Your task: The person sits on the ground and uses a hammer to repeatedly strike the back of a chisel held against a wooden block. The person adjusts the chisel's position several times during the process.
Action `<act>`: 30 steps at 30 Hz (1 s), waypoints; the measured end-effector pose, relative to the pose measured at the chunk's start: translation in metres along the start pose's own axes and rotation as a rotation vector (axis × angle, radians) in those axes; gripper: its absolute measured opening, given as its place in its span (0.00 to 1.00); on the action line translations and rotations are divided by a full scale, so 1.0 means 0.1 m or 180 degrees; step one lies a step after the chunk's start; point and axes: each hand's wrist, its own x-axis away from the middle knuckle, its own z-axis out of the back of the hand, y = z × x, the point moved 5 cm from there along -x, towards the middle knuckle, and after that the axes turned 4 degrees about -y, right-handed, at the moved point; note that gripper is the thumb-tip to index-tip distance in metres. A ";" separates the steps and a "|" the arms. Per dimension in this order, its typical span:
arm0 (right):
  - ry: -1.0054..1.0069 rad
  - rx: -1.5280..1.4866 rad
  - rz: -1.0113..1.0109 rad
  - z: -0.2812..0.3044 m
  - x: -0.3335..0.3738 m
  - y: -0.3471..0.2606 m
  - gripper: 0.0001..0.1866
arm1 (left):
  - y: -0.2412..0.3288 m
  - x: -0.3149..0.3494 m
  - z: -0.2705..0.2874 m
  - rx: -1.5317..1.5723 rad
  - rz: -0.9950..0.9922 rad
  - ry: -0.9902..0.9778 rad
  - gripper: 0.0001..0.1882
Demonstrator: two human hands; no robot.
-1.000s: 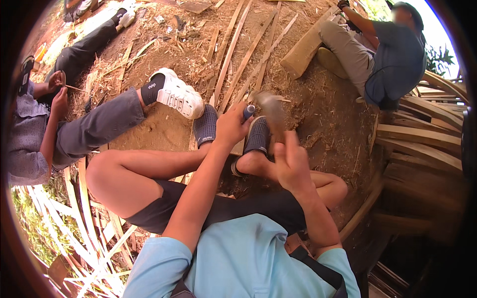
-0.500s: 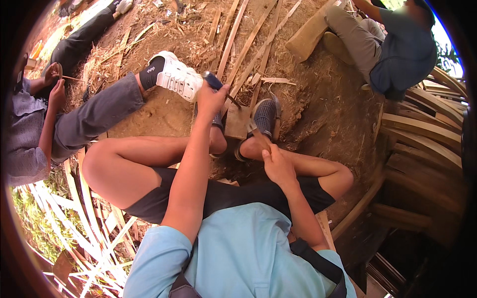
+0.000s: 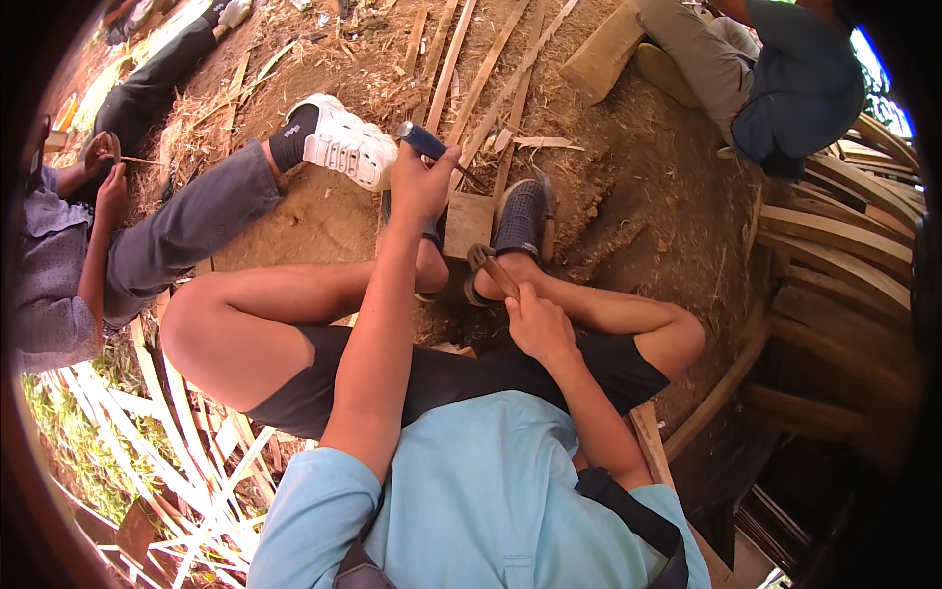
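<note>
My left hand (image 3: 422,187) is wrapped round the dark blue handle of a screwdriver-like tool (image 3: 421,140). The tool's thin dark shaft slants down to the right, its tip near the far edge of a squarish wooden block (image 3: 468,226); whether they touch I cannot tell. That block lies on the ground between my dark shoes (image 3: 521,218). In my right hand (image 3: 540,322) is a hammer (image 3: 502,279), gripped by its wooden handle. The hammer's head sits just short of the block, beside my right ankle.
Long wooden strips (image 3: 488,74) lie on the dirt ahead. A thick wood piece (image 3: 601,57) rests near a seated person (image 3: 800,93) at far right. Curved slats (image 3: 834,236) are stacked on the right. Another person's white shoe (image 3: 350,142) is close to my left hand.
The hammer has come back toward me, its head now tilted to the left. My left hand has shifted slightly, and the tool's shaft lies flatter, its tip farther from me.
</note>
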 end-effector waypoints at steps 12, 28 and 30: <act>0.0025 0.0098 0.0019 -0.04 0.02 -0.03 0.17 | -0.02 0.12 -0.05 -0.0596 0.0068 -0.0050 0.17; 0.0017 0.0115 0.0008 -0.02 0.02 -0.04 0.17 | 0.06 0.12 0.00 -0.0491 0.0067 -0.0010 0.17; 0.0014 0.0107 0.0015 -0.03 0.02 -0.05 0.17 | 0.03 0.12 0.01 -0.0567 0.0029 0.0067 0.17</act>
